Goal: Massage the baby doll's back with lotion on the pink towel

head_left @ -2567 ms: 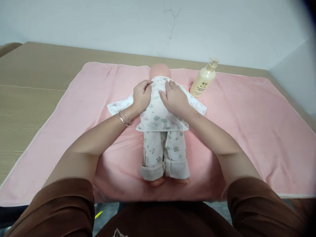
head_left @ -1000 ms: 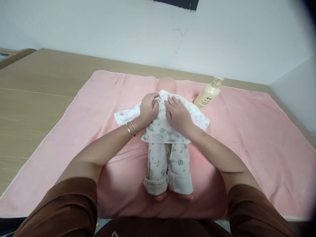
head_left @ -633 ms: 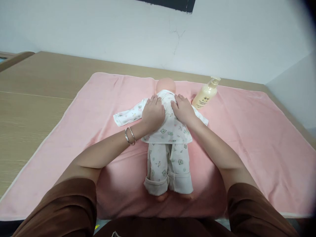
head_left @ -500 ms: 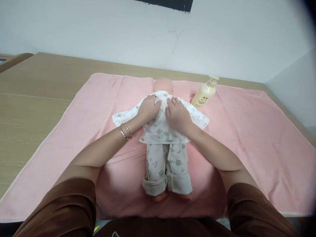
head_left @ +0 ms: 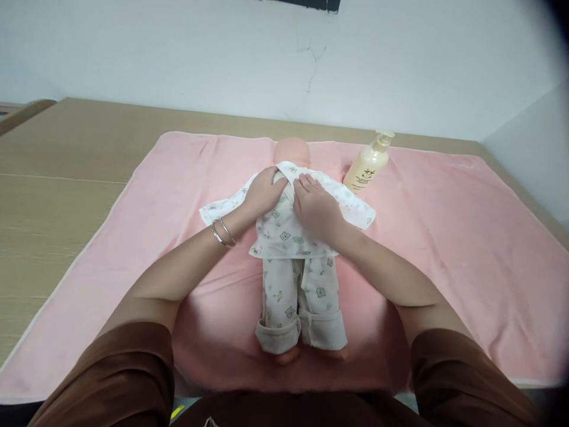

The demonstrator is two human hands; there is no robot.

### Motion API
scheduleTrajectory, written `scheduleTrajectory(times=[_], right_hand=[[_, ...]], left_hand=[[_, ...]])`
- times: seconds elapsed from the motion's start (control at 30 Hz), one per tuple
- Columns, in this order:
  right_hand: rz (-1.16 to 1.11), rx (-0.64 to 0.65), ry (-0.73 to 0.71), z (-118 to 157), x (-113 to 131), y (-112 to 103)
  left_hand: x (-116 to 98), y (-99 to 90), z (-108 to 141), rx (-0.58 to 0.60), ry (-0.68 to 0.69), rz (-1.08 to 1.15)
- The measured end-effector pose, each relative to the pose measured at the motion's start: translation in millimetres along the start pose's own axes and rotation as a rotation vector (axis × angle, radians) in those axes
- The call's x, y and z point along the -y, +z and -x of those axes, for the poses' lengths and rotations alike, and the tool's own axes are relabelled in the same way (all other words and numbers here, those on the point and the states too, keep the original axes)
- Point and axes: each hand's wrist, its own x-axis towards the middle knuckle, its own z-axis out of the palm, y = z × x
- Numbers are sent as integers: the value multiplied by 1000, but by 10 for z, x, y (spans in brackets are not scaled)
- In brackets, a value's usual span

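Head view is showing the left hand (head_left: 262, 194) and right hand (head_left: 315, 207) lying flat and open, palms down, on the baby doll's (head_left: 294, 237) printed top (head_left: 288, 222), pressing it against the pink towel (head_left: 444, 237) so it is lying steady.

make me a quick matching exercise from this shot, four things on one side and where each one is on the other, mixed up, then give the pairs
Things:
1. left hand
2. right hand
3. pump bottle
4. pink towel

Places:
A. spread over the wooden table
B. on the towel, right of the doll's head
C. on the doll's top, bracelet side
D. on the doll's top, bottle side

Pairs: 1-C, 2-D, 3-B, 4-A
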Motion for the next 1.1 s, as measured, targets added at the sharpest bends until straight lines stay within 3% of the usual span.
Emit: scheduleTrajectory(times=[0.1,0.23,0.3,0.5,0.6,0.73,0.87,1.1], right_hand=[[-56,1,38,-35,-29,-5],[-106,66,98,-229,-294,-31],[-85,101,110,-258,-338,-49],[67,126,51,22,26,-215],[101,155,8,80,113,-256],[-8,93,88,-82,-49,-136],[-34,107,145,-231,-213,-11],[-169,194,159,-257,-303,-134]], left_hand=[[-73,10,94,9,-3,-114],[-300,90,443,6,128,-246],[-330,104,489,6,139,-237],[-71,41,85,-1,-80,-29],[6,63,2,-32,-111,-35],[-26,119,78,-97,-71,-92],[-99,85,112,-56,-83,-159],[-252,-8,171,39,-48,-309]])
